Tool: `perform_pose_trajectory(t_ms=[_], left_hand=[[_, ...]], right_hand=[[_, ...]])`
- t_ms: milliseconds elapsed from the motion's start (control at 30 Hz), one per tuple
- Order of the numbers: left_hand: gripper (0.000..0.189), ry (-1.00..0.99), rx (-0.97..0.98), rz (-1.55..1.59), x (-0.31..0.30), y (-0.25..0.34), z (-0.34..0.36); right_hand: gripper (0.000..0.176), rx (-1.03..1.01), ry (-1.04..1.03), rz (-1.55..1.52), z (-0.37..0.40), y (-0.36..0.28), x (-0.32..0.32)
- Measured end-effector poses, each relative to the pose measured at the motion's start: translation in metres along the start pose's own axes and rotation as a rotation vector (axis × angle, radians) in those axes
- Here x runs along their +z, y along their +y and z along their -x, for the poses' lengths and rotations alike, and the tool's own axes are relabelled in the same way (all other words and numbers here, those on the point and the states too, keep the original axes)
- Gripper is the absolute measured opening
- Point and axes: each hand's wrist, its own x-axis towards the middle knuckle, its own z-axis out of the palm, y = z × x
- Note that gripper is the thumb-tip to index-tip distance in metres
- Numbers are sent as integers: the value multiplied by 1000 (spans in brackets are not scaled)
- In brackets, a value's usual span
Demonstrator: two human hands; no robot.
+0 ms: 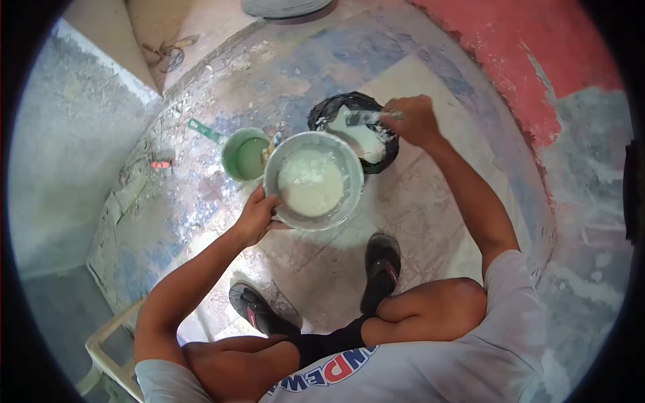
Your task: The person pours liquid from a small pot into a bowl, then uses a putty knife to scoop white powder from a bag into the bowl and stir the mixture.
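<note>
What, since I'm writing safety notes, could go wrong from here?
The grey pot is held at one side by the left grip, so it might tip, spilling the white mixture. Lowering it could knock the green dipper, which appears close beside it. The scraper in the right grip might scatter white powder from the black bag onto the floor.

Pale chair [106, 364], lower left; red paint [551, 47], upper right; grey round object [285, 7], top.
</note>
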Motion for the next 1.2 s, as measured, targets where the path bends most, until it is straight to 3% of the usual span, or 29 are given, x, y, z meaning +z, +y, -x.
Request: perform_pose_trajectory(t_ms=[33, 133, 367, 700, 933, 1000, 1067, 1200], left_hand=[[56, 26, -18, -6, 0, 0, 1], [55, 38, -23, 17, -4, -4, 0], [51, 102, 11, 50, -7, -5, 2], [49, 111, 13, 61, -5, -3, 0], [49, 118, 24, 48, -1, 4, 4], [51, 65, 3, 17, -6, 2, 1], [51, 65, 10, 28, -6, 1, 0], [51, 60, 6, 24, 1, 6, 1]], right_hand=[[24, -68, 2, 154, 4, 3, 12], [21, -139, 110, 232, 7, 4, 37], [20, -111, 106, 190, 12, 13, 70], [20, -80, -274, 45, 20, 19, 66], [27, 52, -278, -155, 16, 34, 61], [25, 14, -195, -135, 14, 38, 54], [29, 142, -210, -211, 12, 43, 46], [30, 166, -120, -275, 3, 33, 8]])
